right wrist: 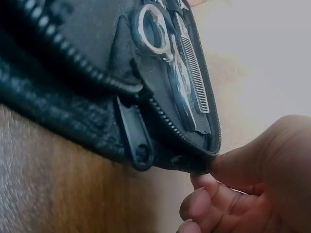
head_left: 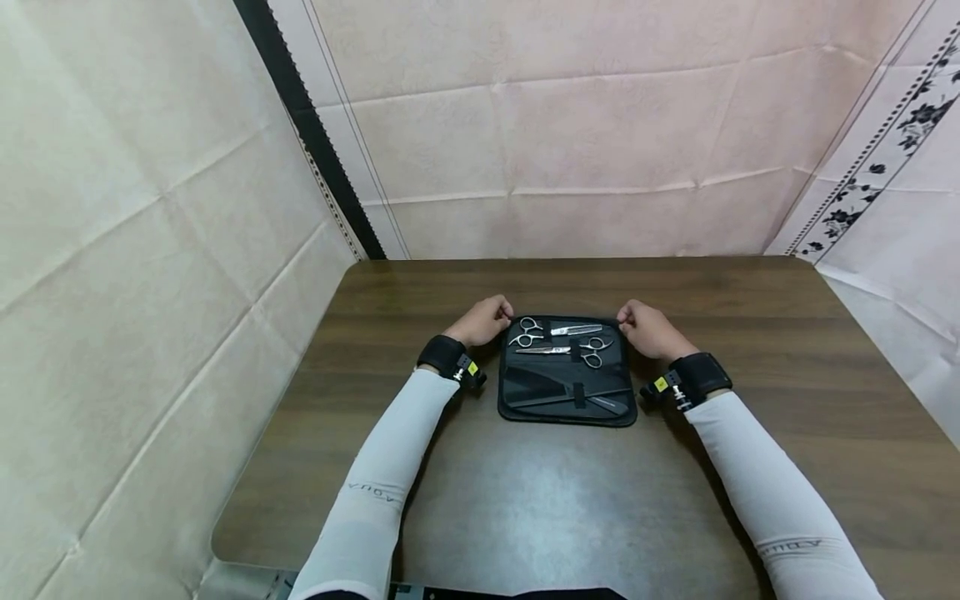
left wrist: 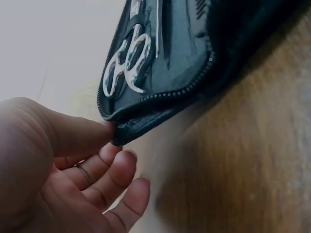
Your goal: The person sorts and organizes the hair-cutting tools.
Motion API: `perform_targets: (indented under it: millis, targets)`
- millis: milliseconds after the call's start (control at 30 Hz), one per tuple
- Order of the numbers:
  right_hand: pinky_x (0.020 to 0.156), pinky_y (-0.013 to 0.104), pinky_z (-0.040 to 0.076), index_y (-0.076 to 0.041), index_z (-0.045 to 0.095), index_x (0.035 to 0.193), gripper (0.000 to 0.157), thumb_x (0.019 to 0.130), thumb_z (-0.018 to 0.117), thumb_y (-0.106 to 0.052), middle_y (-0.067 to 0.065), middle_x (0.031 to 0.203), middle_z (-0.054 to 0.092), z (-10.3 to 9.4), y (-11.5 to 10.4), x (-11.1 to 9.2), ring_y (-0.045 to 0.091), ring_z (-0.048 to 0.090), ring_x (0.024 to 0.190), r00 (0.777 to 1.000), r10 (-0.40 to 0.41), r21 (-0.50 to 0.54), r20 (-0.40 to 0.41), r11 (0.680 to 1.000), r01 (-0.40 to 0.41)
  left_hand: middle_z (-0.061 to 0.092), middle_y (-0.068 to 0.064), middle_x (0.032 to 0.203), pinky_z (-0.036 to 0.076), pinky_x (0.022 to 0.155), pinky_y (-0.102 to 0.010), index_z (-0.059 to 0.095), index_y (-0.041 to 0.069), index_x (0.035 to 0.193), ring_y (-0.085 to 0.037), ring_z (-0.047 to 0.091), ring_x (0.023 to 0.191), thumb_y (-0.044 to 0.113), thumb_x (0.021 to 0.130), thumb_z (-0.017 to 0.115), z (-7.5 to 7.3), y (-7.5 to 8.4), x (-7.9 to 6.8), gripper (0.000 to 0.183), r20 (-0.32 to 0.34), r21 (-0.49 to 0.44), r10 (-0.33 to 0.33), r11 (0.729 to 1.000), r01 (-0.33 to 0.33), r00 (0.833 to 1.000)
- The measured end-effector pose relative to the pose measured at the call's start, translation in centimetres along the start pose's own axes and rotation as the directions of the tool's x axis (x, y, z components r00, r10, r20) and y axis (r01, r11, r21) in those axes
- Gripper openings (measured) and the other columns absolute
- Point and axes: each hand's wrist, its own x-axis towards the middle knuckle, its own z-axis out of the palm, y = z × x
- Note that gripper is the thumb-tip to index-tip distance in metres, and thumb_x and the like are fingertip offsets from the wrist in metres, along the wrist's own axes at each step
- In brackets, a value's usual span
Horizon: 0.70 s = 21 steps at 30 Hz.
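Note:
A black zippered case (head_left: 540, 383) lies open on the table, holding two pairs of silver scissors and a dark comb under elastic loops. The upper pair, thinning scissors (head_left: 576, 330), has toothed blades; the other scissors (head_left: 543, 351) sit just below. Near the front of the case is the comb (head_left: 551, 400). My left hand (head_left: 483, 321) pinches the far left corner of the case between thumb and fingers. At the far right corner, my right hand (head_left: 651, 329) pinches the edge likewise. A zipper pull (right wrist: 136, 141) hangs from the right side.
The case rests on a brown wooden table (head_left: 750, 333) with rounded far corners. Pale cloth (head_left: 600, 133) hangs behind the far edge and along both sides. Each wrist wears a black strap with a small camera, the left strap (head_left: 442, 353) and the right strap (head_left: 701, 375).

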Motion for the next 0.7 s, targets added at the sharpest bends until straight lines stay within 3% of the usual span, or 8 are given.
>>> perform_targets:
  millis: [367,700]
  targets:
    - [0.080,0.041,0.051,0.006,0.052,0.121,0.017,0.106,0.048,-0.003,0.024,0.109,0.060,-0.5,-0.9,-1.3,0.035,0.059,0.097,0.998,-0.028,0.032,-0.058,0.999,0.030,0.061,-0.011,0.114,0.050,0.093,-0.036,0.055,0.006,0.116,-0.022,0.057,0.103,0.008,0.107,0.056,-0.9,0.4,-1.3,0.010,-0.029,0.025,0.114,0.993,-0.113,0.993]
    - [0.085,0.044,0.051,0.004,0.051,0.123,0.018,0.107,0.051,-0.003,0.023,0.112,0.059,-1.3,-2.2,-3.0,0.036,0.058,0.102,0.997,-0.028,0.047,-0.074,0.998,0.032,0.060,-0.009,0.111,0.051,0.093,-0.036,0.055,0.007,0.115,-0.021,0.057,0.103,0.006,0.106,0.058,-1.4,1.3,-2.9,0.010,-0.058,0.009,0.158,0.987,-0.158,0.986]
